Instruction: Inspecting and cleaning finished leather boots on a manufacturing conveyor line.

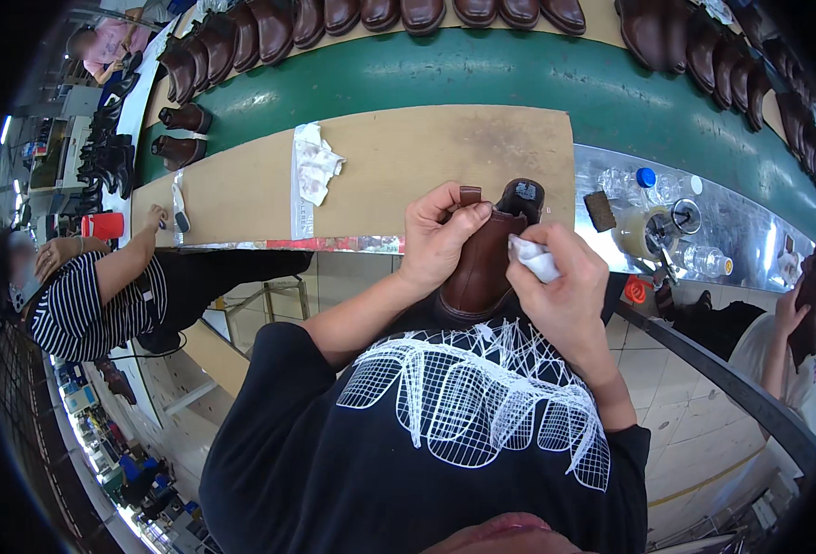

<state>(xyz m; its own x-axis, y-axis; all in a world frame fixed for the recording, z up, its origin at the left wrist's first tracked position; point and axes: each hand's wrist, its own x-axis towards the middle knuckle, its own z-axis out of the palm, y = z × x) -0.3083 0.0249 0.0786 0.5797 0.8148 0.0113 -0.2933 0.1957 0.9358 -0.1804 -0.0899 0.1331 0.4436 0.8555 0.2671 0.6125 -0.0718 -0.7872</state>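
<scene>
A dark brown leather ankle boot (478, 277) stands tilted in front of my chest, at the near edge of the cardboard-covered bench. My left hand (438, 238) is closed on its top edge, close to a brown pull tab (470, 195) that sticks up. Pinched in my right hand (570, 277) is a bunched white cloth (536, 259), against or very near the boot's right side. The boot's opening (522, 198) faces away from me, and my fingers partly hide the upper.
Another white cloth (316, 164) lies on the cardboard (399, 148). To the right, a metal surface (593, 166) bears a brown block (600, 211), clear bottles (701, 259) and a jar. Brown boots (274, 32) line the far side. Co-workers (94, 305) sit left and right.
</scene>
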